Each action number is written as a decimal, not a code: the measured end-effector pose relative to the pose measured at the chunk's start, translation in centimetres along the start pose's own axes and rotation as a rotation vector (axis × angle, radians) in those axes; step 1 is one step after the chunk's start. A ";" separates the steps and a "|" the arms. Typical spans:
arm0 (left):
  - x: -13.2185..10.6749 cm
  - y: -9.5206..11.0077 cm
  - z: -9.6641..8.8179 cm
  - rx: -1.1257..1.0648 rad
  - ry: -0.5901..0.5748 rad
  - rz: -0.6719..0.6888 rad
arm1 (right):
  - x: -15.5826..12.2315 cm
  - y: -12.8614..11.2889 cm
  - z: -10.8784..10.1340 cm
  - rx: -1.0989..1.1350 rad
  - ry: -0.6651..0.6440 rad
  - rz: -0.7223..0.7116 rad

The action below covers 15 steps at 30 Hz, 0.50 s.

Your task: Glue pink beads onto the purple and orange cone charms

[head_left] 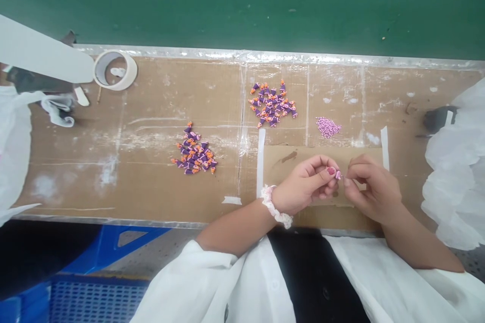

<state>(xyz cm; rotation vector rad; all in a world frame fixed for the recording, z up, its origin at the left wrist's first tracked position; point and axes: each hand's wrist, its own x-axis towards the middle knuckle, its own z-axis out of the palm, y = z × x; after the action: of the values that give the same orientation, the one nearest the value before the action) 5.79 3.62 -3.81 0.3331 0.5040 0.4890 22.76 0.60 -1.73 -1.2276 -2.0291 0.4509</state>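
Note:
Between the thumb and fingers of my left hand [303, 185] is a small pink-and-purple figure [338, 175]. My right hand [373, 187] is pinched closed just right of it; a thin, faint thing seems to stick out from its fingertips toward the figure, too small to name. Both hands are above a taped-down cardboard sheet [278, 164]. Beyond them lies a heap of tiny pink pieces [328, 127]. Farther left are two piles of little purple-and-orange figures, one at the back [271, 106] and another nearer [195, 155].
A roll of masking tape [131, 73] rests at the back left, beside a white panel [41, 53]. White bunched material [454, 161] borders the right side. Strips of white tape [260, 161] mark the cardboard-covered table [151, 186]. A blue stool [94, 252] stands below left.

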 end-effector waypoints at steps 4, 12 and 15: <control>0.0 0.1 0.1 0.054 0.008 0.002 | 0.0 0.0 0.2 0.008 -0.003 -0.007; -0.2 0.5 0.4 0.170 0.032 0.069 | -0.1 0.0 0.1 0.008 0.004 -0.009; -0.2 0.5 0.4 0.195 0.030 0.087 | 0.0 0.0 0.1 0.014 0.003 -0.013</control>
<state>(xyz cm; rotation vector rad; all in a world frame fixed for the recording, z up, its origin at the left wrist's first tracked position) 5.65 3.85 -3.16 0.5368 0.5695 0.5306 22.70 0.60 -1.77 -1.2058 -2.0268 0.4557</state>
